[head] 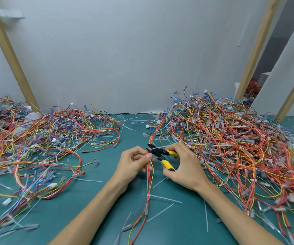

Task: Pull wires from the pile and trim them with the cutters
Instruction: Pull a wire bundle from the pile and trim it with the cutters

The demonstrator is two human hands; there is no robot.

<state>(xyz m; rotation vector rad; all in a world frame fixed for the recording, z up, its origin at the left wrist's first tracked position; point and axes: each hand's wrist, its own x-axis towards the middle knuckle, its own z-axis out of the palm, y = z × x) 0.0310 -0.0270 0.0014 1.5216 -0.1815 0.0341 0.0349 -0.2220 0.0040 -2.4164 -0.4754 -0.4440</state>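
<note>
At the centre of the teal worktop (178, 227), the left grip (135, 161) pinches a slim red-and-yellow wire bundle (149, 175) running twelve to six o'clock; the right grip (181, 165) clasps yellow-handled black cutters (162, 154); tangled wire pile (231, 138) at two o'clock.

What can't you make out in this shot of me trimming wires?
Head view: whatever sits between the blades of the cutters is too small, blurred.
Head view: fingers of the left hand hide part of the wire bundle.
Head view: the right pile runs off the frame edge.
</note>
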